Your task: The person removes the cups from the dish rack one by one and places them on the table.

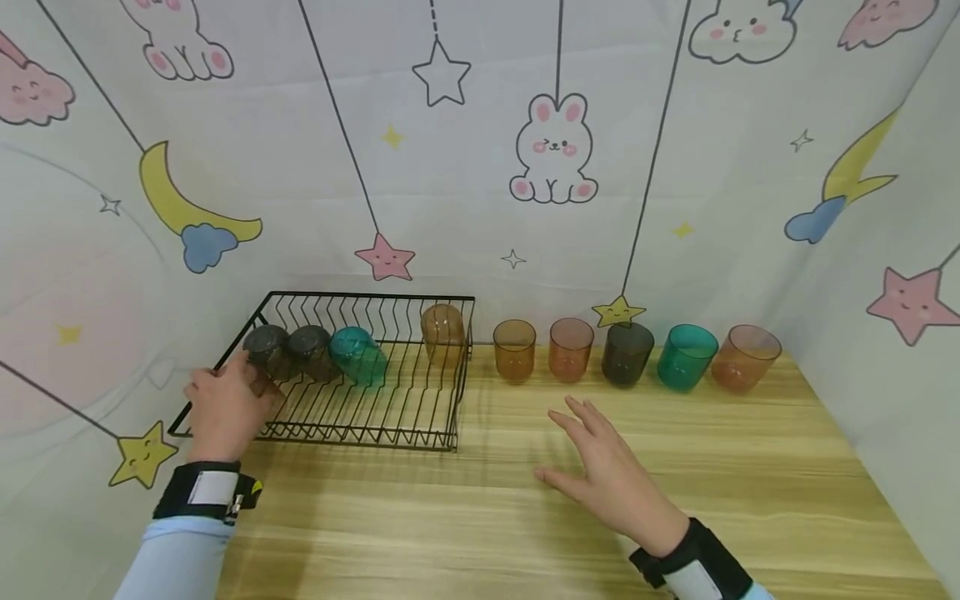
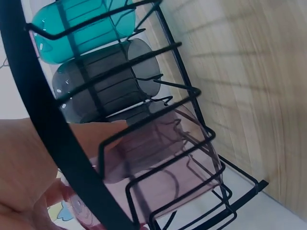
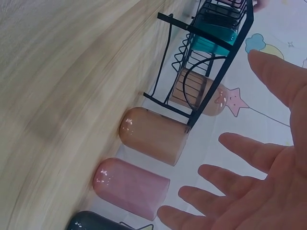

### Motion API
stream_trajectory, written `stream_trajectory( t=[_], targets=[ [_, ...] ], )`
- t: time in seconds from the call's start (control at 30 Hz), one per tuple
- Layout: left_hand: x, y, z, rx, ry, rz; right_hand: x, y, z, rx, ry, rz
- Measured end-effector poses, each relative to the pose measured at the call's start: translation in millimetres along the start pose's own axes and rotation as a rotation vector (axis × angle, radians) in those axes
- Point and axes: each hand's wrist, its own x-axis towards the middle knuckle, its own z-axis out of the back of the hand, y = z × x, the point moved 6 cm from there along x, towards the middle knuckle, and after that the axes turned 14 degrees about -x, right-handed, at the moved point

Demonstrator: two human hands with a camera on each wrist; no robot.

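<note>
Tabletop (image 1: 420, 517) has a black rack (image 1: 371, 295) on the left; right hand (image 1: 611, 479) spread and empty, left hand (image 1: 228, 408) gripping a pink cup (image 2: 168, 184) in the rack. Looks maybe half done: four other cups (image 1: 358, 354) racked, five cups (image 1: 627, 358) outside

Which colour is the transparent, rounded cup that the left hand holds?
The cup is pale pink; the left wrist view shows it best.

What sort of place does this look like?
Probably a small tabletop work area set up indoors, though the room beyond isn't shown. A wood-grain table stands against a cartoon-printed backdrop, with a black wire rack and a row of colored cups beside it.
</note>
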Motion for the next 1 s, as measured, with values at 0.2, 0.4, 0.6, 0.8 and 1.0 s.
stream_trajectory(
  t=[0.2, 0.4, 0.6, 0.8, 1.0],
  targets=[
    [-4.6, -7.2, 2.6, -0.001, 0.01, 0.003, -0.4, 1, 5, 0.048, -0.05, -0.002],
    [-13.8, -24.6, 16.2, -0.064, -0.067, -0.056, -0.2, 1, 12, 0.14, -0.121, -0.023],
    [-29.5, -58.8, 37.3, -0.12, -0.224, -0.177, 0.4, -2, 20, 0.219, -0.167, -0.073],
    [-49.8, -101.1, 49.1, -0.211, -0.367, -0.342, 0.6, -5, 24, 0.271, -0.192, -0.105],
    [-73.2, -137.1, 34.9, -0.351, -0.343, -0.441, 0.4, -5, 26, 0.314, -0.198, -0.129]
  ],
)
